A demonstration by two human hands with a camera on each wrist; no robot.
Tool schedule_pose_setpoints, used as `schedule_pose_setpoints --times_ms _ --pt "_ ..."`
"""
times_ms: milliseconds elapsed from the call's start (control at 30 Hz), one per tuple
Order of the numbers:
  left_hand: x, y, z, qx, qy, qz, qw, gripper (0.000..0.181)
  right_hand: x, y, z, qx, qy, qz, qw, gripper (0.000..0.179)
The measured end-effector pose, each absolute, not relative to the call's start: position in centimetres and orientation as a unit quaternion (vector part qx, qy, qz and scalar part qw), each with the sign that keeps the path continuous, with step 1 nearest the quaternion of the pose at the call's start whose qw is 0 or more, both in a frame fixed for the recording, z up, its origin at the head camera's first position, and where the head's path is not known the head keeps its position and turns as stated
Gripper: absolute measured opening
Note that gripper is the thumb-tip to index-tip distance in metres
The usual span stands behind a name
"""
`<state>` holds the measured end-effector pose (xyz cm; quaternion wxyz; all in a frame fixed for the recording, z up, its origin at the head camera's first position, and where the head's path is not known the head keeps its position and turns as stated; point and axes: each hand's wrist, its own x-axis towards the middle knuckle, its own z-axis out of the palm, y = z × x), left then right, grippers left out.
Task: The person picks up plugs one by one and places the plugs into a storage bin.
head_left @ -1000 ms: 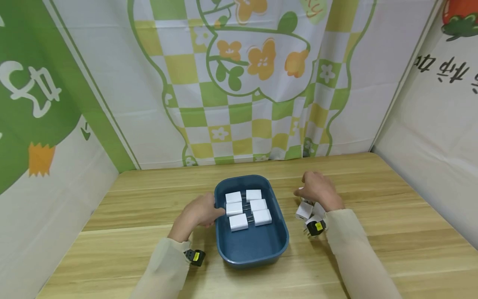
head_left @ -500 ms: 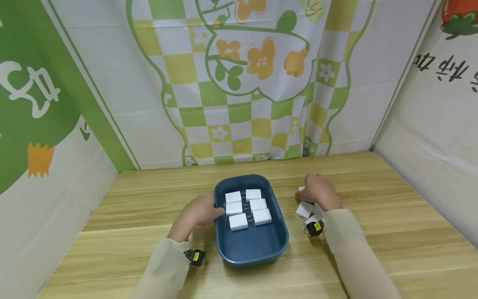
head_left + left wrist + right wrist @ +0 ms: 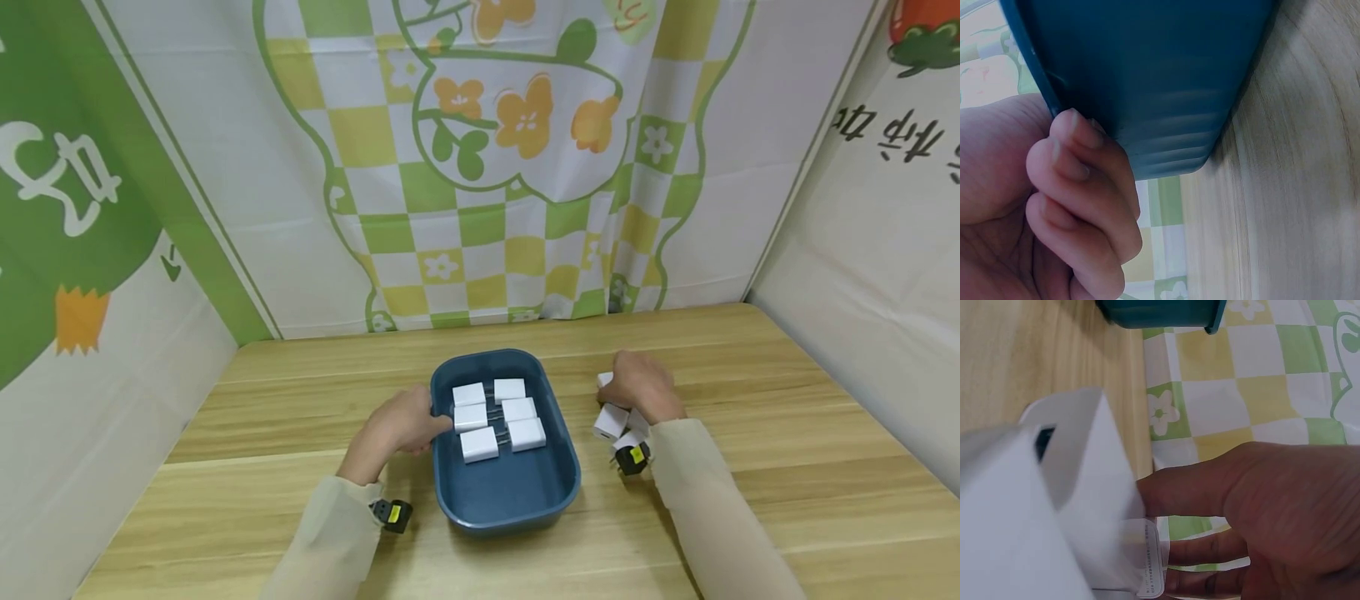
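My left hand (image 3: 405, 419) grips the left rim of a dark blue plastic box (image 3: 506, 492), thumb over the inside and fingers curled against the outer wall, as the left wrist view shows. Inside the box lie several white plug-in chargers (image 3: 478, 444) in two columns, metal prongs turned inward. To the right of the box, my right hand (image 3: 643, 386) pinches a white charger (image 3: 604, 380) between thumb and fingers, low over the table. More white chargers (image 3: 611, 422) sit in a small cluster below that hand, partly hidden by the wrist. In the right wrist view, white charger bodies (image 3: 1094, 487) fill the near left.
A wood-grain table (image 3: 300, 375) carries everything. Printed fabric (image 3: 517, 242) hangs behind its back edge, with more cloth on both sides. Small black wrist cameras (image 3: 633, 457) with yellow labels sit at the sleeves.
My right hand has shifted slightly right and toward me, and the white charger at its fingertips shows more. My left hand and the box hold their place.
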<state>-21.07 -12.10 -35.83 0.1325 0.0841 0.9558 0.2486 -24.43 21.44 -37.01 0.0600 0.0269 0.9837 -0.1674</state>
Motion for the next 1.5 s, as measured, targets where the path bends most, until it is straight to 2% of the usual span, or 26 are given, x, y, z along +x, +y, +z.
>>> schedule_pose_setpoints --times_ms 133,367,533,1000,1300,1500 --pt "-21.1 -12.1 -35.9 0.083 0.956 0.247 0.133 0.035 -24.4 21.4 -36.5 0.019 0.983 -0.174 0.052 0.025" --pt "-21.1 -12.2 -36.0 0.083 0.957 0.246 0.130 0.033 -24.1 20.9 -35.1 -0.005 0.982 -0.186 0.034 0.049" --pt "-21.2 -12.2 -35.9 0.084 0.957 0.247 0.131 0.032 -23.4 20.1 -33.8 -0.033 0.982 -0.186 0.013 0.056" --pt "-21.1 -12.1 -36.0 0.083 0.955 0.251 0.134 0.028 -20.5 16.7 -30.7 -0.119 0.974 -0.189 -0.047 0.048" --pt "-21.2 -12.2 -36.1 0.082 0.956 0.247 0.134 0.031 -19.3 13.8 -30.7 -0.163 0.973 -0.151 -0.064 0.052" --pt "-21.3 -12.2 -36.1 0.083 0.956 0.245 0.136 0.030 -18.5 12.4 -31.1 -0.208 0.965 -0.145 -0.071 0.049"
